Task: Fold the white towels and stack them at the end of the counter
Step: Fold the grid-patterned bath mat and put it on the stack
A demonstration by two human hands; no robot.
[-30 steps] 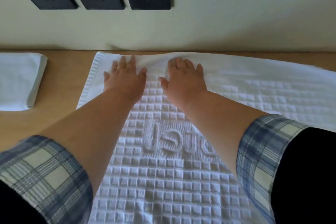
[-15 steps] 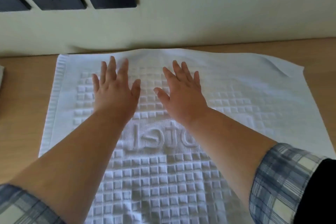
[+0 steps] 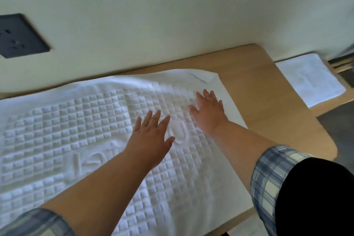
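A dark socket plate (image 3: 19,35) sits on the wall at far left, above the white towel (image 3: 76,130). The towel lies spread flat over the wooden surface (image 3: 277,113), its far edge along the wall and its left part running out of view. Its waffle weave carries raised letters. The left hand (image 3: 151,140) rests palm-down near the towel's middle, fingers (image 3: 148,119) straight and slightly spread, gripping nothing. Just to its right, the right hand (image 3: 208,110) lies flat near the towel's right edge, fingers (image 3: 206,95) likewise extended. The towel's far right corner (image 3: 203,77) is turned over. Bare wood runs from there to the surface's rounded end. Past that end lies a folded towel (image 3: 310,80), well apart from the hands.
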